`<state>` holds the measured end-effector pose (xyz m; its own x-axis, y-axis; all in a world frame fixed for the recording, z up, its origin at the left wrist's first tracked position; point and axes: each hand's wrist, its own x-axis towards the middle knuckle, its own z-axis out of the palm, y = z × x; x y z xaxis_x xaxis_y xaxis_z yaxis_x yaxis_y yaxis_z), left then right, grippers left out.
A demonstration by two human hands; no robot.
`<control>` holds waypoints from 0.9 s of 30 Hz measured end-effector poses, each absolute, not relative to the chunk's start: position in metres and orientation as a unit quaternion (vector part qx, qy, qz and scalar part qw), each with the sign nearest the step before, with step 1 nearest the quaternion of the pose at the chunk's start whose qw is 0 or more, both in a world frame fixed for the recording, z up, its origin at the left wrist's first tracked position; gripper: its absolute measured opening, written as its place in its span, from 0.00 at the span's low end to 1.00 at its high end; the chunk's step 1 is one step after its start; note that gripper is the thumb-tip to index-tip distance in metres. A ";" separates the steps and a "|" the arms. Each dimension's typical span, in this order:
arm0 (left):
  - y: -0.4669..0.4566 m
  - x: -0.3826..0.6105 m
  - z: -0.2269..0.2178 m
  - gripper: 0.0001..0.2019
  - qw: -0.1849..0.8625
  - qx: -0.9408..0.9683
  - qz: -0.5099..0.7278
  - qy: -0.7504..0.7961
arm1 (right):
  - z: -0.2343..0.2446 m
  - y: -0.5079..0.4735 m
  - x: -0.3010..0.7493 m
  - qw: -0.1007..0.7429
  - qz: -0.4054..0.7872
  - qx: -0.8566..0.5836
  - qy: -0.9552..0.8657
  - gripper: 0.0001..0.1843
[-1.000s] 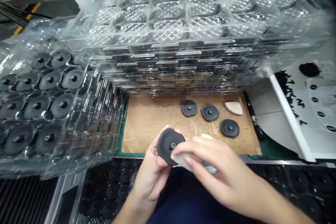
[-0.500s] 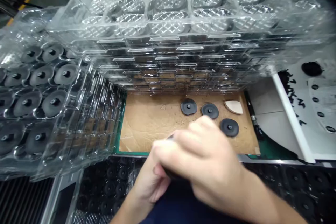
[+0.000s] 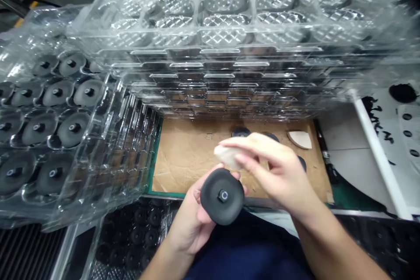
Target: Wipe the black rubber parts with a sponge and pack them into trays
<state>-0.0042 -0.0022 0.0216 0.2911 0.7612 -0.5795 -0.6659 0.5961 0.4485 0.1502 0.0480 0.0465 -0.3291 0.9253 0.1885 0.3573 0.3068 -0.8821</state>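
While left fingers (image 3: 194, 199) clasp a black disc (image 3: 222, 196), right fingers (image 3: 252, 145) pinch a pad (image 3: 226, 155) above.

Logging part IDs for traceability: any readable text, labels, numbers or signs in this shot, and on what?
No text can be read here.
Black scrawl on the white board: may be handwriting, too blurred to read.
Small dark mark on the cardboard sheet: too small to read.
Black disc in the left hand: no marking visible.
Pale pad in the right hand: no marking visible.
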 end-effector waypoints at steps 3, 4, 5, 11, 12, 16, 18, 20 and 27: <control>-0.001 -0.008 0.020 0.29 0.823 0.065 0.456 0.333 | 0.014 0.046 0.161 0.328 0.419 -0.551 -0.643 0.12; -0.001 -0.010 0.018 0.28 0.827 0.067 0.459 0.318 | 0.002 0.042 0.162 0.300 0.429 -0.557 -0.645 0.12; -0.001 -0.011 0.016 0.28 0.828 0.068 0.461 0.312 | -0.012 0.036 0.162 0.274 0.435 -0.557 -0.652 0.13; -0.001 -0.016 0.005 0.29 0.826 0.046 0.457 0.325 | -0.075 -0.009 0.154 0.242 0.356 -0.614 -0.662 0.18; 0.000 -0.016 0.005 0.30 0.825 0.043 0.457 0.329 | -0.080 -0.015 0.153 0.244 0.338 -0.620 -0.665 0.18; 0.006 -0.015 0.005 0.29 0.817 0.027 0.464 0.341 | -0.087 -0.026 0.149 0.242 0.298 -0.609 -0.694 0.19; 0.007 -0.014 0.005 0.27 0.807 0.013 0.476 0.348 | -0.089 -0.023 0.148 0.238 0.283 -0.612 -0.699 0.19; 0.008 -0.012 0.004 0.25 0.790 -0.007 0.490 0.368 | -0.091 -0.015 0.148 0.237 0.270 -0.625 -0.693 0.18; 0.006 -0.008 0.000 0.26 0.733 -0.059 0.524 0.429 | -0.076 -0.011 0.140 0.265 0.318 -0.608 -0.677 0.15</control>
